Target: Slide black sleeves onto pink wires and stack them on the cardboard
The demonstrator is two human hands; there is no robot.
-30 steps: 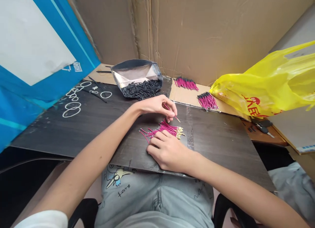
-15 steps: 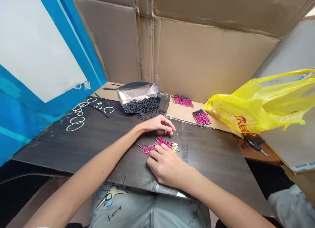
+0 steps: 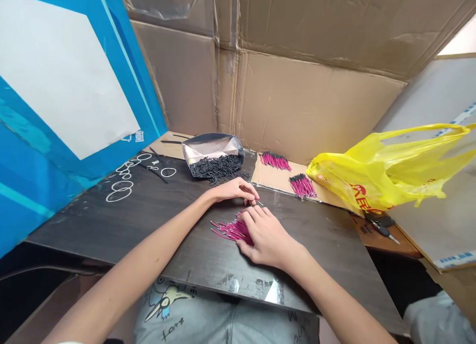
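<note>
- Magenta wires [image 3: 232, 229]: a loose pile of short lengths on the dark desk [image 3: 141, 220], near the middle; thin pale ends point left, while the right end of the pile is hidden beneath a hand.
- Handling, as judged from appearance: each wire should be very light, flexible and springy, apt to tangle or roll; the insulated middle offers the surest pinch, sparing the fine ends from bending.
- Far left: thin white loops [image 3: 126, 176], some overlapping, lie on the desk.
- Left of centre, far side: an open dark box [image 3: 213, 146], its pale inner wall exposed, holds short black tubes [image 3: 215, 169], some spilled onto the desk in front.
- Centre: the left hand [image 3: 236, 189], just beyond the pile, is pinched nearly closed on a thin piece [image 3: 261, 203]; only its pale end shows, and the rest is hidden by the fingers.
- Right of centre: the right hand [image 3: 269, 237] lies palm down over the pile's right part, fingers bent, thumb on the near side; whether it grips or merely covers the wires cannot be told.
- Farther right: a cardboard sheet [image 3: 269, 175] bears two bundles of black-ended magenta wires, one far [image 3: 275, 160] and one nearer [image 3: 303, 186].
- Far right: a yellow plastic bag [image 3: 353, 165], with keys [image 3: 386, 231] just below.
</note>
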